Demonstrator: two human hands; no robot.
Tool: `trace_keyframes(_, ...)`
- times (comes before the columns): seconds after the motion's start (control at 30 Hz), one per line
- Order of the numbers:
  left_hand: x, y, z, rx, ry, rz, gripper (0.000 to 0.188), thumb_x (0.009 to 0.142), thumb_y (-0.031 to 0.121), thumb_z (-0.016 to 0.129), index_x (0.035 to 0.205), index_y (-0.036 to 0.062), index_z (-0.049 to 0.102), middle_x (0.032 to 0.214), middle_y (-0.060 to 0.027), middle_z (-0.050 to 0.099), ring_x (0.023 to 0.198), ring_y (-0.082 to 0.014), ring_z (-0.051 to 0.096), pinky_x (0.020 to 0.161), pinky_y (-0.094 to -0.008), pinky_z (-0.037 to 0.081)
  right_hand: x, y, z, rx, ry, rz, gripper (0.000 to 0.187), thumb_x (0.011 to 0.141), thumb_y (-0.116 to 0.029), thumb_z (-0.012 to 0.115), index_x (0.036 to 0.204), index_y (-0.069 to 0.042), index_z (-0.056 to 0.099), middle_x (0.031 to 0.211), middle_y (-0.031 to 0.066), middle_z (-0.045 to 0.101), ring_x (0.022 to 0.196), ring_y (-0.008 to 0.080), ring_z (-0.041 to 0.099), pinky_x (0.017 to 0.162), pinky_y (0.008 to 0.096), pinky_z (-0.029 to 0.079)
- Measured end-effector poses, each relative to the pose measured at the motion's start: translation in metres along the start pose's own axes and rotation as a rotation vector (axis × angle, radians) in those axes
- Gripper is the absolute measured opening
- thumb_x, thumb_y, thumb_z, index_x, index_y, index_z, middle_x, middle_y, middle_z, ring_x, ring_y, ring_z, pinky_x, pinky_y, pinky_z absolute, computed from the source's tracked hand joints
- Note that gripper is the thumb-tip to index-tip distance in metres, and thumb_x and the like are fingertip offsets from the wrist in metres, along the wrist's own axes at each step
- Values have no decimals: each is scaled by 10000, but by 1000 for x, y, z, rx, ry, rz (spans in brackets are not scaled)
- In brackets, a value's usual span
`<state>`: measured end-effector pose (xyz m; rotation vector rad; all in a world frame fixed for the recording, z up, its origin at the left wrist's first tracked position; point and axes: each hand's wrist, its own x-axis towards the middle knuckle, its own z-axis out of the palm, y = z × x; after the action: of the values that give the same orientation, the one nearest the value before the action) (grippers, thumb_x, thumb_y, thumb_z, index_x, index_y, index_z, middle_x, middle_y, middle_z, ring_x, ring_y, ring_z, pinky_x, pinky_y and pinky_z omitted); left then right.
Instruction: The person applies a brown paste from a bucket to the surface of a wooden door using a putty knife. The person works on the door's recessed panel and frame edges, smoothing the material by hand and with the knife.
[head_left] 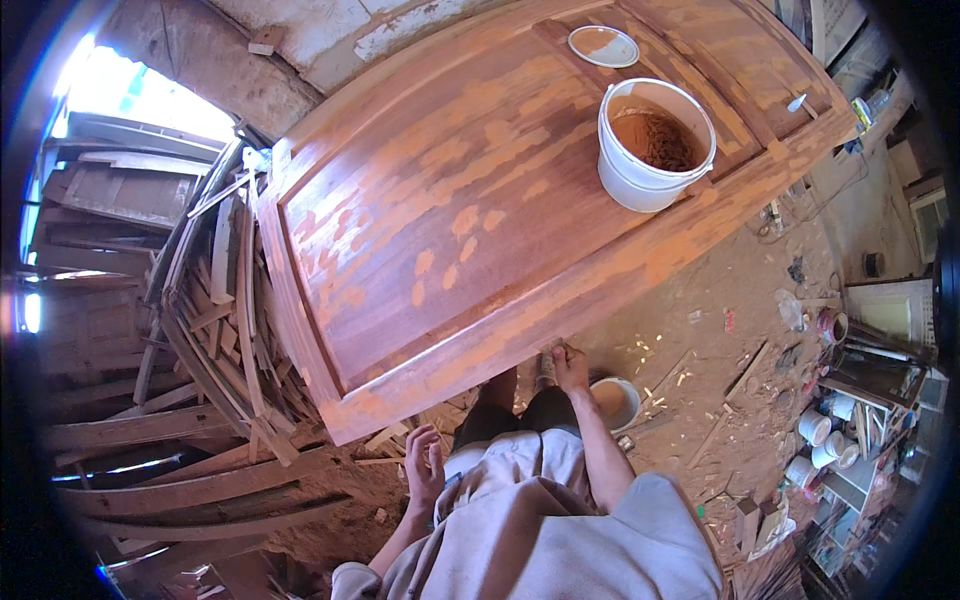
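Observation:
A reddish-brown wooden door (400, 210) lies flat before me, blotched with lighter orange filler patches. On its right half stands a white bucket (640, 190) partly filled with brown paste. Behind the bucket lies a round white lid (604, 46), smeared with the same orange-brown. My left hand (425, 468) is raised by my waist, its fingers loosely bent and apart, holding nothing. Just off the door's near edge, my right hand (572, 368) is closed with its fingertips together. Whatever it may hold is too small to make out.
Scrap boards (215, 300) are piled at the left. Near my right hand, a second white bucket (615, 402) stands on the dusty, chip-strewn floor (690, 370). Several pails (828, 450) and a cluttered shelf stand at the far right. A small white-ended object (796, 103) lies on the door's far right.

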<state>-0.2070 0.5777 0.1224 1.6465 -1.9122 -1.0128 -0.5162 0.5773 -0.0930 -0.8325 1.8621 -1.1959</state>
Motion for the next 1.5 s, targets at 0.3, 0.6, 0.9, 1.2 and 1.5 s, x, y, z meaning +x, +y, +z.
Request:
trace_keyframes(0.3, 22, 13, 43, -217, -181, -61, 278, 970, 126, 567, 1206, -21, 559, 1173, -177, 594, 1054, -273, 602, 878, -342, 499, -39, -25, -54, -369, 22, 104, 652, 978, -572, 436, 998, 28, 689, 907, 282, 681, 922, 483, 648, 792, 528, 504)
trace_keyframes(0.6, 80, 77, 142, -1, -466, 184, 505, 932, 281, 642, 1284, -37, 466, 1511, -384, 191, 987, -452, 648, 866, -428, 545, 29, -148, -135, -900, -248, -33, 487, 952, -537, 529, 818, -78, 627, 733, 198, 659, 731, 427, 644, 634, 516, 485)
trace_keyframes(0.9, 75, 64, 173, 2, -479, 279, 453, 934, 344, 599, 1111, -66, 526, 1517, -432, 48, 861, -506, 649, 802, -498, 548, 49, -165, -101, -1035, -377, -202, 468, 915, -548, 569, 814, -96, 637, 744, 199, 664, 743, 417, 654, 647, 535, 497)
trace_keyframes(1.2, 89, 73, 151, -206, -454, 280, 334, 947, 274, 612, 1129, -4, 578, 1564, -342, 106, 855, -438, 671, 781, -477, 543, 38, -156, -81, -759, -425, -145, 420, 935, -473, 606, 838, -69, 661, 720, 180, 662, 690, 345, 663, 642, 451, 505)
trace_keyframes(1.5, 136, 106, 89, -355, -300, 386, 322, 921, 174, 654, 1194, 24, 573, 1585, -274, 177, 932, -379, 686, 793, -413, 559, 63, -183, -121, -90, -195, 139, 241, 1014, -298, 554, 953, -83, 643, 683, -41, 532, 581, 71, 493, 530, 247, 418)
